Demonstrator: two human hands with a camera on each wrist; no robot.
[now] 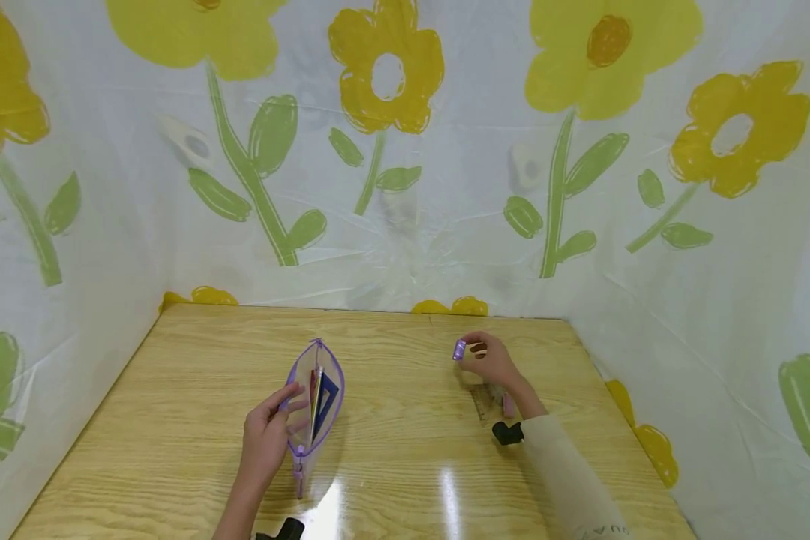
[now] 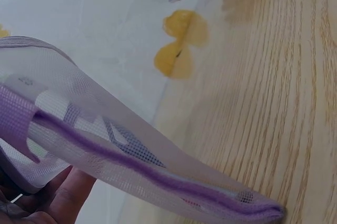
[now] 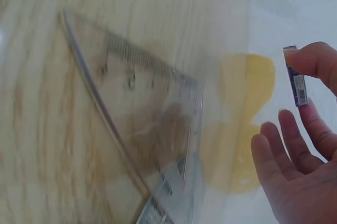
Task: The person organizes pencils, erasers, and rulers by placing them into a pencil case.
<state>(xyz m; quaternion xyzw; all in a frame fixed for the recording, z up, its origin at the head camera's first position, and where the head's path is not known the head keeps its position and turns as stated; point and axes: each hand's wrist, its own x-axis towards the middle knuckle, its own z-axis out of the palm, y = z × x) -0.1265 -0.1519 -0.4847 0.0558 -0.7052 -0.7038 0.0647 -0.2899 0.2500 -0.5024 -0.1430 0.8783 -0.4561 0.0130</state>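
Bkgd: white sheet (image 1: pixel 412 255) w/ creases, printed w/ big yellow flowers & green leaves, round three sides of a glossy wood-grain tabletop (image 1: pixel 391 382); light glare at bottom ctr of the head view. Lower left of ctr there: see-through mesh pouch (image 2: pixel 131 161), purple edging, mouth spread to a pointed oval, strap (image 1: pixel 300 478) hanging at its near end. L hand (image 1: pixel 268 429) grips the pouch by its left side; can't tell if the base touches the tabletop. R hand (image 1: pixel 490 365), right of ctr, pinches a small rectangular block (image 3: pixel 296 79) btwn thumb & fingers, above the tabletop; other fingers spread. Beige sleeve (image 1: pixel 570 480) on that arm.

Head view only: straight down into the pouch, w/ a flat blue triangle (image 1: pixel 327 394) (cutout in middle) next to slim sticks (image 1: pixel 316 401), one reddish; also a pink piece (image 1: pixel 508 406) under the R wrist. R wrist view adds the block's barcode label, plus tick marks & numerals on a clear plastic set square (image 3: pixel 142 103), another clear marked piece (image 3: pixel 158 211) overlapping it, lower ctr. L wrist view gives the mesh weave close up.
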